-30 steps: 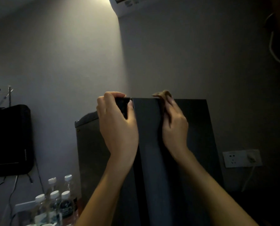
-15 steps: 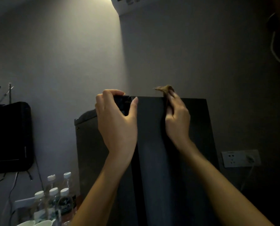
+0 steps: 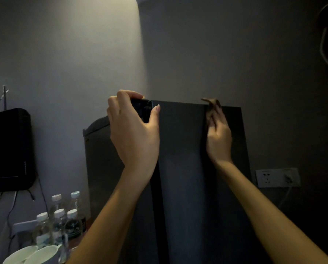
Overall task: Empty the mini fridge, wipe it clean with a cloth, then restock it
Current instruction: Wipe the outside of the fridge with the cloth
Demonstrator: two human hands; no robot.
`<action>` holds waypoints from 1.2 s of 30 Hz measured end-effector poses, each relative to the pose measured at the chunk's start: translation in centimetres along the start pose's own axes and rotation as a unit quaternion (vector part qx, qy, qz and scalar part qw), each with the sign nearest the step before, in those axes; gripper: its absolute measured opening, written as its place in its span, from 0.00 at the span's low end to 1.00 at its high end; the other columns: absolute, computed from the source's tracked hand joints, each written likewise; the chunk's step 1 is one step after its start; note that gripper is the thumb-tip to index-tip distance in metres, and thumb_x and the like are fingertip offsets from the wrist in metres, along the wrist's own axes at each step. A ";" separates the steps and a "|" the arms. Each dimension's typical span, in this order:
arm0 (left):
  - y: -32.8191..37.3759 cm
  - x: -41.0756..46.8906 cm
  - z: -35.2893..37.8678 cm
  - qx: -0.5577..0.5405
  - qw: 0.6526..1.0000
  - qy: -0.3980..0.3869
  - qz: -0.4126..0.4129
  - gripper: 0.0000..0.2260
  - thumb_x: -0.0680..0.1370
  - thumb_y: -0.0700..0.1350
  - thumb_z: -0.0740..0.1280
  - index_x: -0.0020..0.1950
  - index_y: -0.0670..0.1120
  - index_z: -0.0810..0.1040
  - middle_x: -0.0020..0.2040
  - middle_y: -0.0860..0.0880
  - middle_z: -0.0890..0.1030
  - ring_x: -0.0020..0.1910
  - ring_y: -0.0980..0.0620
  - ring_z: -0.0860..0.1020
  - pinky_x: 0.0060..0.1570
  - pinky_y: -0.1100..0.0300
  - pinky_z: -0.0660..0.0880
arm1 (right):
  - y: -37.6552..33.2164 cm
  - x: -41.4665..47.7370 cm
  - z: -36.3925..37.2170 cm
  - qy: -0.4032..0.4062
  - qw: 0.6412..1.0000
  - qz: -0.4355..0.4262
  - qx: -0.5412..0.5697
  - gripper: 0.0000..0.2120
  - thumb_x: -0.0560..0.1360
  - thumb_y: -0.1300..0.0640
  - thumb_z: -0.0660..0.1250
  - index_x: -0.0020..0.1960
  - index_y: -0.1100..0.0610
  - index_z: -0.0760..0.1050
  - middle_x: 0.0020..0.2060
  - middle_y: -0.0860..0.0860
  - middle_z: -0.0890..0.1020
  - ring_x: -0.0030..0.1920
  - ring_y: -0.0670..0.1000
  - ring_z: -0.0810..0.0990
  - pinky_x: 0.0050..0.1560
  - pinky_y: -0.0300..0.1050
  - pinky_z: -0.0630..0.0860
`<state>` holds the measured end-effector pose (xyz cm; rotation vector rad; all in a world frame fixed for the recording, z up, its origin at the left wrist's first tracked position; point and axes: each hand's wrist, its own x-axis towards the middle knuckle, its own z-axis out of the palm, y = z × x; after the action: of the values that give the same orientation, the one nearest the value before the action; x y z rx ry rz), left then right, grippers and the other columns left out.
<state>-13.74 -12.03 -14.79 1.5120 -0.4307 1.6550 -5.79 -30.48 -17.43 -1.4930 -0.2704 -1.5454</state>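
**Desk:** What does the frame show?

**Photographer:** A dim room, with a person at the fridge point(image 3: 98, 159), both hands raised to the top of its dark door point(image 3: 182, 149).

**Desk:** The left hand?

**Photographer:** The left hand point(image 3: 132, 134) grips the door's top left corner. Its fingers curl over the edge and the thumb lies against the front.

**Desk:** And the right?

**Photographer:** The right hand point(image 3: 218, 138) pinches a brown cloth point(image 3: 211, 104) against the door's face. A fold of it pokes above the top edge.

**Desk:** Which way would the wipe run?

**Photographer:** The top edge lies level, left to right. The cloth sits toward its right part, so most of the edge lies to the cloth's left, between the hands. I'd expect a sweep left toward the bracing hand, or down the face.

**Desk:** How far along is the job?

**Photographer:** It looks like the wiping stage. Bottles point(image 3: 60, 221) stand low left, beside the fridge and behind two cups point(image 3: 35, 254). The fridge's inside is hidden.
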 end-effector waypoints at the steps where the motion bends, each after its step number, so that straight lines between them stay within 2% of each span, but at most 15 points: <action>1: 0.1 0.0 0.0 0.002 1.000 -0.001 -0.001 0.16 0.73 0.50 0.73 0.55 0.48 0.72 0.55 0.51 0.71 0.55 0.52 0.73 0.42 0.75 0.63 | -1.0 0.3 0.6 -0.003 1.000 -0.016 -0.007 0.21 0.79 0.62 0.55 0.72 0.60 0.68 0.73 0.52 0.67 0.74 0.51 0.64 0.75 0.52 0.60; 5: -0.1 0.0 -0.1 0.005 1.000 -0.008 0.005 0.16 0.73 0.50 0.73 0.55 0.48 0.72 0.55 0.51 0.71 0.56 0.52 0.73 0.42 0.75 0.63 | -4.0 -3.4 1.5 -0.068 0.975 -0.208 -0.042 0.22 0.79 0.64 0.55 0.72 0.61 0.67 0.71 0.48 0.65 0.75 0.50 0.61 0.76 0.45 0.56; 7: -0.1 0.1 -0.1 0.000 1.000 -0.012 0.006 0.15 0.73 0.49 0.73 0.55 0.48 0.72 0.54 0.52 0.70 0.56 0.52 0.72 0.42 0.75 0.62 | -2.1 -5.0 0.2 -0.112 0.962 -0.245 -0.039 0.21 0.80 0.65 0.55 0.72 0.61 0.66 0.72 0.49 0.63 0.76 0.50 0.60 0.76 0.45 0.56; 11: -0.1 0.1 -0.1 0.001 1.000 -0.020 -0.003 0.16 0.73 0.50 0.73 0.55 0.48 0.72 0.53 0.55 0.67 0.56 0.54 0.71 0.43 0.83 0.60 | 4.4 -2.0 -3.1 -0.078 0.989 -0.115 -0.051 0.23 0.79 0.67 0.53 0.73 0.58 0.63 0.74 0.53 0.64 0.75 0.48 0.60 0.75 0.39 0.55; 15: -0.1 0.0 0.0 0.002 1.000 -0.021 0.002 0.16 0.74 0.51 0.73 0.56 0.48 0.72 0.53 0.55 0.67 0.55 0.55 0.71 0.43 0.82 0.62 | 4.6 3.5 -2.8 -0.027 0.997 0.032 -0.060 0.22 0.80 0.68 0.52 0.73 0.60 0.67 0.75 0.51 0.64 0.75 0.51 0.61 0.76 0.46 0.57; 17: -0.1 0.0 -0.1 -0.002 1.000 -0.017 0.007 0.16 0.74 0.51 0.73 0.56 0.48 0.71 0.53 0.54 0.68 0.54 0.56 0.70 0.43 0.79 0.64 | 1.7 3.0 -1.2 -0.026 0.998 -0.012 -0.052 0.24 0.77 0.69 0.52 0.73 0.60 0.67 0.74 0.51 0.64 0.75 0.51 0.62 0.76 0.43 0.55; 20: -0.2 0.0 -0.1 -0.006 1.000 -0.015 0.008 0.15 0.73 0.50 0.73 0.55 0.49 0.71 0.53 0.54 0.68 0.56 0.54 0.71 0.40 0.70 0.62 | -1.5 -1.6 0.0 -0.088 0.979 -0.180 -0.043 0.25 0.76 0.67 0.51 0.73 0.63 0.66 0.73 0.52 0.64 0.76 0.51 0.60 0.76 0.42 0.54; 23: -0.3 0.0 -0.1 -0.005 1.000 -0.020 0.006 0.15 0.73 0.50 0.73 0.55 0.49 0.71 0.53 0.54 0.68 0.56 0.53 0.71 0.42 0.69 0.59 | 1.0 -3.8 -1.6 -0.133 0.964 -0.225 -0.048 0.23 0.79 0.65 0.52 0.74 0.60 0.63 0.74 0.51 0.62 0.76 0.51 0.59 0.76 0.46 0.56; 25: -0.3 0.0 -0.1 -0.007 1.000 -0.021 0.001 0.15 0.73 0.50 0.73 0.55 0.49 0.71 0.54 0.53 0.69 0.57 0.53 0.71 0.41 0.69 0.59 | 4.6 -2.3 -2.9 -0.103 0.977 -0.169 -0.073 0.24 0.78 0.65 0.52 0.73 0.58 0.61 0.74 0.52 0.62 0.76 0.52 0.60 0.76 0.49 0.58; 28: -0.2 0.0 0.0 -0.005 1.000 -0.016 0.000 0.15 0.73 0.51 0.72 0.55 0.49 0.71 0.55 0.51 0.71 0.57 0.53 0.71 0.41 0.68 0.59 | 8.2 2.9 -4.0 -0.048 0.997 -0.018 -0.065 0.22 0.81 0.60 0.50 0.75 0.59 0.64 0.75 0.52 0.64 0.75 0.51 0.62 0.75 0.53 0.59; 30: -0.2 0.0 0.0 -0.003 1.000 -0.016 -0.001 0.15 0.73 0.51 0.72 0.54 0.50 0.71 0.55 0.52 0.71 0.57 0.53 0.71 0.41 0.67 0.59 | 8.0 5.7 -3.8 -0.038 0.995 0.069 -0.053 0.21 0.82 0.62 0.51 0.74 0.59 0.66 0.75 0.51 0.64 0.75 0.52 0.63 0.75 0.51 0.60; 31: -0.2 0.0 0.0 -0.003 1.000 -0.017 -0.001 0.15 0.73 0.51 0.72 0.54 0.50 0.71 0.55 0.52 0.71 0.57 0.53 0.71 0.41 0.67 0.59 | 7.1 6.3 -3.3 -0.032 0.995 0.069 -0.061 0.21 0.82 0.64 0.51 0.74 0.59 0.66 0.75 0.50 0.64 0.75 0.53 0.63 0.75 0.48 0.59; 32: -0.2 0.1 0.0 -0.002 1.000 -0.018 -0.001 0.15 0.73 0.51 0.72 0.54 0.49 0.71 0.54 0.52 0.70 0.57 0.53 0.71 0.41 0.68 0.59 | 5.6 5.9 -2.8 -0.030 0.996 0.045 -0.068 0.23 0.80 0.68 0.51 0.73 0.59 0.66 0.75 0.50 0.63 0.74 0.53 0.63 0.74 0.46 0.59; 34: -0.2 0.1 -0.1 -0.001 1.000 -0.020 -0.003 0.15 0.73 0.51 0.72 0.54 0.49 0.71 0.53 0.54 0.69 0.57 0.53 0.71 0.41 0.68 0.59 | 1.9 2.9 -1.7 -0.063 0.993 -0.080 -0.062 0.28 0.75 0.73 0.51 0.73 0.61 0.65 0.74 0.50 0.63 0.74 0.52 0.63 0.75 0.45 0.58; 36: -0.2 0.1 -0.2 -0.003 1.000 -0.022 -0.007 0.15 0.73 0.50 0.72 0.55 0.49 0.71 0.53 0.55 0.68 0.57 0.53 0.71 0.41 0.68 0.59 | 0.2 -1.3 -1.2 -0.128 0.968 -0.209 -0.056 0.27 0.75 0.70 0.51 0.73 0.63 0.64 0.74 0.51 0.62 0.76 0.53 0.60 0.76 0.46 0.55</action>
<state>-13.70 -11.75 -14.78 1.5466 -0.4473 1.6110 -6.73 -30.82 -18.94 -1.8121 -0.6958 -1.7112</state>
